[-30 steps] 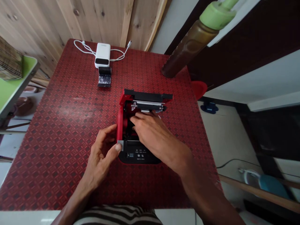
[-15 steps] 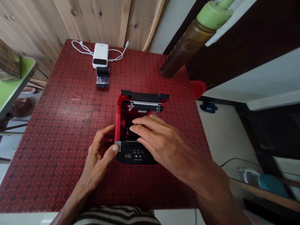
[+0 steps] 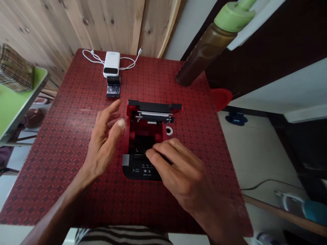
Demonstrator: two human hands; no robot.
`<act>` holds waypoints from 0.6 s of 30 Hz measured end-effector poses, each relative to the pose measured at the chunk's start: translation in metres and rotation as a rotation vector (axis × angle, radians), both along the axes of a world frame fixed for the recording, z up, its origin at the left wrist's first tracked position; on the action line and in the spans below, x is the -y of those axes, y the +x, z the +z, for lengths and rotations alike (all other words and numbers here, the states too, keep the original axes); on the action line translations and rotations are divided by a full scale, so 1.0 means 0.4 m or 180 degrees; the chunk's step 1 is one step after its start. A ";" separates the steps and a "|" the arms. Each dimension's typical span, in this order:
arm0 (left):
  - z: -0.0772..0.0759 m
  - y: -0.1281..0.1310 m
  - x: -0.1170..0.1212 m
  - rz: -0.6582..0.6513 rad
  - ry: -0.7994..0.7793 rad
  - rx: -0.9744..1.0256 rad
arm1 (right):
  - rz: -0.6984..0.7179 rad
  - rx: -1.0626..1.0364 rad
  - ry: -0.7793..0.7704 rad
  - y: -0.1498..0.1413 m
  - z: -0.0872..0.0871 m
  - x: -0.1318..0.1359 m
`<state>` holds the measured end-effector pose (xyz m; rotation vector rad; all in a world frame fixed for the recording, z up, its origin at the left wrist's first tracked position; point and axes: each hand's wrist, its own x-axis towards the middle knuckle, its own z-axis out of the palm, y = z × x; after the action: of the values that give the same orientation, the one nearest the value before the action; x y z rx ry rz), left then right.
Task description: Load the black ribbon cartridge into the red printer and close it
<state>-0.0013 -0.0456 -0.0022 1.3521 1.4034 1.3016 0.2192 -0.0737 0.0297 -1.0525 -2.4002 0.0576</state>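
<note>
A small red and black printer [image 3: 143, 173], likely for labels, stands on the table with its lid [image 3: 155, 106] raised. Its red inner bay [image 3: 146, 129] shows a dark part at the bottom. My left hand [image 3: 102, 139] hovers at the printer's left side, fingers apart and holding nothing. Over the front right of the bay, my right hand [image 3: 178, 166] has its fingers curled and fingertips at the bay's front edge. Whatever lies under those fingers is hidden. A white ring with a dark centre [image 3: 169, 131] shows just right of the printer.
Behind lie a white power bank [image 3: 111, 64] with a white cable [image 3: 130, 63] and a partly unrolled black strip [image 3: 113, 87]. A tall brown bottle with a green cap [image 3: 206, 51] stands at the back right. A green table [image 3: 15, 102] is at the left.
My left hand has come off the printer's front left corner and moved up beside it. My right hand has drawn back from inside the bay towards the front right, its fingers now curled.
</note>
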 end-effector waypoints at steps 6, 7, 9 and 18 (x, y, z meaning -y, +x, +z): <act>0.013 0.024 -0.057 -0.0217 0.0281 0.0313 | -0.0100 -0.0141 0.0556 -0.001 -0.032 0.030; 0.015 0.025 -0.053 -0.0154 0.0292 0.0323 | -0.0087 -0.0078 0.0592 -0.003 -0.035 0.033; 0.019 0.027 -0.036 -0.0040 0.0272 0.0215 | -0.0079 0.0040 0.0656 -0.006 -0.037 0.039; -0.035 0.022 0.085 -0.0137 -0.0683 0.0737 | -0.0206 -0.0031 0.0795 -0.008 -0.040 0.066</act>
<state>0.0077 -0.0795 -0.0160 1.0479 1.3054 1.1996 0.2158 -0.1000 0.0137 -1.0076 -2.2902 -0.2525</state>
